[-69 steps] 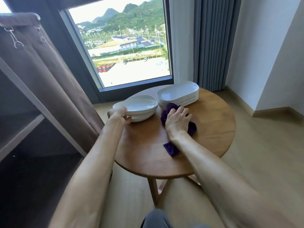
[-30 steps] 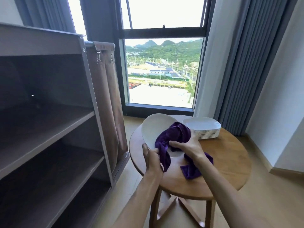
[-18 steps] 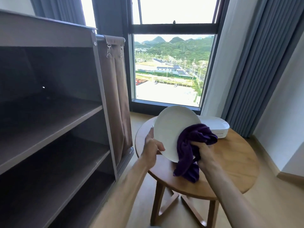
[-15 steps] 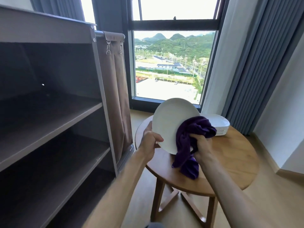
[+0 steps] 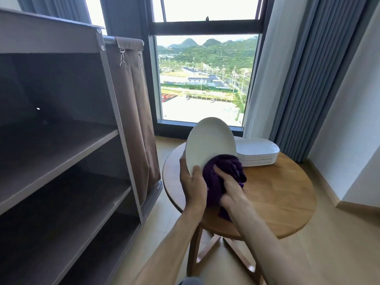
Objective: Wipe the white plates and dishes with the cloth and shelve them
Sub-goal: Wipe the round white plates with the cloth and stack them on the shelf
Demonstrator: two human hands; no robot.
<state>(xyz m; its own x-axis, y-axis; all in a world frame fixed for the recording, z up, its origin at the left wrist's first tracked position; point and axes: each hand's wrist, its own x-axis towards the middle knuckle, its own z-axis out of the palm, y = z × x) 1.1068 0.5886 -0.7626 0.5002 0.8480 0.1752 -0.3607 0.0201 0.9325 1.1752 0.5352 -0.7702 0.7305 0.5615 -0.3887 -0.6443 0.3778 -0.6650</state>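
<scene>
Item in hand: one round white plate [image 5: 209,144], which we hold tilted nearly on edge above the near-left part of the round wooden table [image 5: 273,200], its face turned toward us so the cloth can reach it. Our left hand [image 5: 193,187] grips the plate's lower rim, thumb on the face and fingers curled behind, a hold that steadies the plate against the rubbing. Our right hand [image 5: 229,187] clenches a bunched purple cloth [image 5: 223,173] and presses it onto the lower right of the plate's face; the loose tail of the cloth hangs down toward the tabletop. Stock remaining: a stack of white rectangular dishes [image 5: 258,152] stands at the far side of the table, just behind the plate and not touching it, kept within reach for later wiping. We cannot tell whether other round plates lie behind the raised one. Destination: a grey open shelf unit [image 5: 67,153] stands left of the table with bare boards at several levels, a brown fabric bag [image 5: 133,112] clipped to its side between shelves and table. Status, as we judge it: wiping of this plate is under way, shelving not yet begun; the smooth plate held by one rim could slip if we press hard.
</scene>
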